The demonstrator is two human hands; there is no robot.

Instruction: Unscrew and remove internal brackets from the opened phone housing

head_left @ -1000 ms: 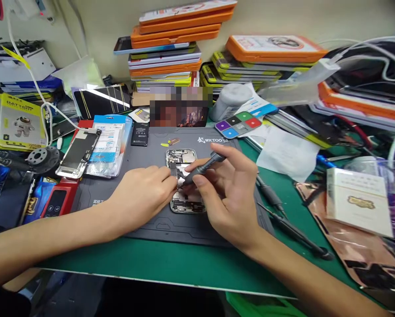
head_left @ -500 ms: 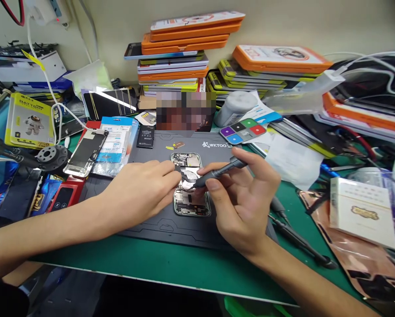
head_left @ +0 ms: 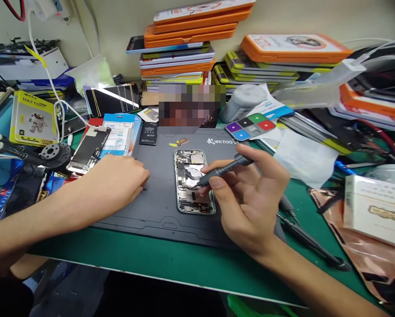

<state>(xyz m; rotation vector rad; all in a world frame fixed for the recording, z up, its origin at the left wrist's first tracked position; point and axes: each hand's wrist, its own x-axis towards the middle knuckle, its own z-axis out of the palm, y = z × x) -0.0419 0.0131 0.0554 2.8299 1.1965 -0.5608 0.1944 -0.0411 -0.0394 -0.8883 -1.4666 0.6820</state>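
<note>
An opened phone [head_left: 188,203] with bare inner parts lies on a dark grey work mat [head_left: 160,176]. In my right hand [head_left: 250,198] is a slim grey screwdriver [head_left: 225,171], pinched between thumb and fingers, with a finger near its back end. The driver slants down to the left, its tip over the phone's middle; whether it touches a part is unclear. My left hand [head_left: 121,180] is closed over the mat, left of the phone and apart from it. A small dark bit shows below its fingertips, too small to name.
A black battery [head_left: 148,133] and small copper and yellow pieces [head_left: 180,142] lie on the mat. A detached phone screen [head_left: 89,147] is at left. Stacked orange boxes [head_left: 190,35] stand behind. Dark tools [head_left: 312,244] and a white box [head_left: 377,211] lie at right.
My left hand has moved left, away from the phone, still closed. My right hand keeps the screwdriver over the phone. The whole view has shifted slightly.
</note>
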